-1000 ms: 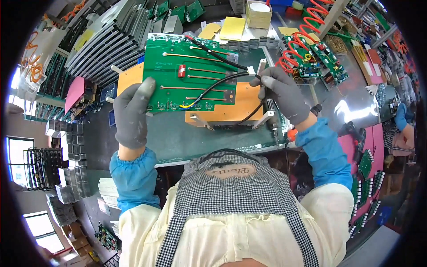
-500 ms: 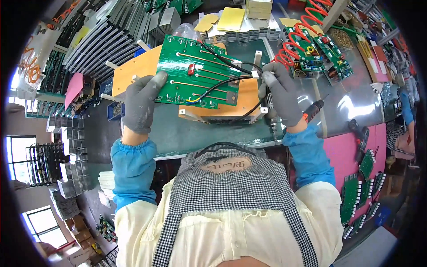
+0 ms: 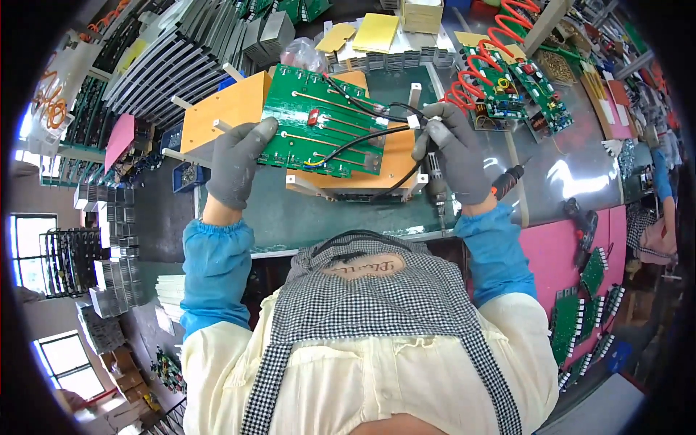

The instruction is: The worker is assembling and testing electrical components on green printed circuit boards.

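My gloved left hand (image 3: 240, 163) grips the left edge of a green circuit board (image 3: 293, 134), its thumb on top. The board is held tilted above an orange wooden fixture (image 3: 396, 165) with pale posts. Copper-coloured strips and a small red part show on its face. Black cables (image 3: 348, 147) run from the board to a white connector (image 3: 414, 122) beside my gloved right hand (image 3: 457, 148). That hand is closed around the cables near the connector; its fingertips partly hide them. Just below it, a drill-like tool (image 3: 436, 187) hangs or lies by the fixture's right side.
A second orange fixture (image 3: 217, 112) stands at the left. Red coiled hoses (image 3: 475, 76) hang near populated circuit boards (image 3: 500, 101) at the back right. A black-and-red screwdriver (image 3: 509, 181) and a power driver (image 3: 580, 228) lie at the right. Stacked metal plates (image 3: 170, 61) fill the back left.
The board has shifted slightly right and its tilt has changed a little. My right hand has moved slightly left with the cables, and the connector is a little nearer the board.
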Available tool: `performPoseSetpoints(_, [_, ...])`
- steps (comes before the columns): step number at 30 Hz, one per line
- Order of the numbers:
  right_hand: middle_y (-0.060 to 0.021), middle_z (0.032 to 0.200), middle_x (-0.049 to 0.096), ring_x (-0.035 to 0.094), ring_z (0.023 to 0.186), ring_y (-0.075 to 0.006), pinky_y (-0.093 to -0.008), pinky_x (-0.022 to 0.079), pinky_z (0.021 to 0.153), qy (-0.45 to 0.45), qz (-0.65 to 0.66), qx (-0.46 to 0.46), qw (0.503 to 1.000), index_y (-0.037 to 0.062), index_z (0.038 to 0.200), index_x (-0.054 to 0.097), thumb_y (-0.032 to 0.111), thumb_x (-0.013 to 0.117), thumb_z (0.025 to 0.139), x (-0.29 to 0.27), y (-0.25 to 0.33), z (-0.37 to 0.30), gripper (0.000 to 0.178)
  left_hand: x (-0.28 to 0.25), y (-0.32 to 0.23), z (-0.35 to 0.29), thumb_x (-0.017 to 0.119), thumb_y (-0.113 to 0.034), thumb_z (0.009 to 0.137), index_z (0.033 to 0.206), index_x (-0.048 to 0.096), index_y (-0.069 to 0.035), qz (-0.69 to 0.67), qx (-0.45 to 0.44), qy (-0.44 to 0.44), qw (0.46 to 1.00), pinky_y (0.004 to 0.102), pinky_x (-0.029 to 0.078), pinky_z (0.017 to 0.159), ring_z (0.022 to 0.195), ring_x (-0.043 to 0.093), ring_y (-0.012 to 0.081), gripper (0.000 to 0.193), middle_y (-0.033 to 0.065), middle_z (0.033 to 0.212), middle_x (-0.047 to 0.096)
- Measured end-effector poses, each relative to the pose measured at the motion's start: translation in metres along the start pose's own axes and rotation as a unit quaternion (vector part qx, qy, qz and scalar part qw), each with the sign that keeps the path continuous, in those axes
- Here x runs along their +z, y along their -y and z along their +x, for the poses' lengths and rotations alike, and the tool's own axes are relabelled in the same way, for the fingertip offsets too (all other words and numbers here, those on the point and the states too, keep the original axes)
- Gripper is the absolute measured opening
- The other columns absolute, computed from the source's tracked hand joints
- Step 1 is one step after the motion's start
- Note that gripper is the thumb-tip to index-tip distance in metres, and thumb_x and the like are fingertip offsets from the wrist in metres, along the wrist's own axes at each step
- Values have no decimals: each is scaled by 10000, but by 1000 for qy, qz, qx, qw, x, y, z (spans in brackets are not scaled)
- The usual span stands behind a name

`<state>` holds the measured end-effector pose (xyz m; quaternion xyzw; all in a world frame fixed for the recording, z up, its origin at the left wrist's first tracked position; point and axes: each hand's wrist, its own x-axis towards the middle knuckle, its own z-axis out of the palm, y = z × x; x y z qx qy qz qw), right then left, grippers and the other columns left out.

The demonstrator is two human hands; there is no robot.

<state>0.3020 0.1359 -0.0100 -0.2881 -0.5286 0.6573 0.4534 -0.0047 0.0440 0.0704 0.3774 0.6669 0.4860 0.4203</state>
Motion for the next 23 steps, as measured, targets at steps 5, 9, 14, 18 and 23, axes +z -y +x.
performPoseSetpoints(5, [-140,1037,649,618,760,-154,-299,515,681,57,152,-5,987,34,1313,504,137,524,964,7,-14,5,365,3,13,4,665,-247,923,1042,675,116,-17,18,10,1000,255,483,792,852,636,121,382,83,921,703])
performPoseSetpoints(9, [-229,1334,547,622,753,-160,-327,547,716,66,202,13,977,49,1383,447,78,567,885,12,-8,1,513,3,22,4,666,-261,925,1024,690,95,-38,30,25,998,248,466,757,807,607,103,370,68,893,693])
performPoseSetpoints(14, [-202,1376,507,652,832,-186,-348,556,775,66,207,19,976,89,1410,371,46,569,878,6,-13,-4,570,7,23,-3,671,-275,926,991,702,78,-19,38,22,999,243,449,718,765,577,86,360,51,857,679])
performPoseSetpoints(18, [-182,1413,481,676,884,-214,-360,562,785,72,177,8,982,88,1409,349,56,556,900,14,-10,-9,550,19,29,-8,674,-291,927,974,699,84,-9,42,35,998,252,455,740,803,581,88,379,50,854,679])
performPoseSetpoints(23, [-143,1469,443,683,907,-240,-367,565,815,69,153,13,986,93,1436,294,53,537,921,21,-7,-6,571,27,39,-10,680,-273,925,1045,686,70,-36,20,24,999,253,472,786,839,601,111,364,57,895,684])
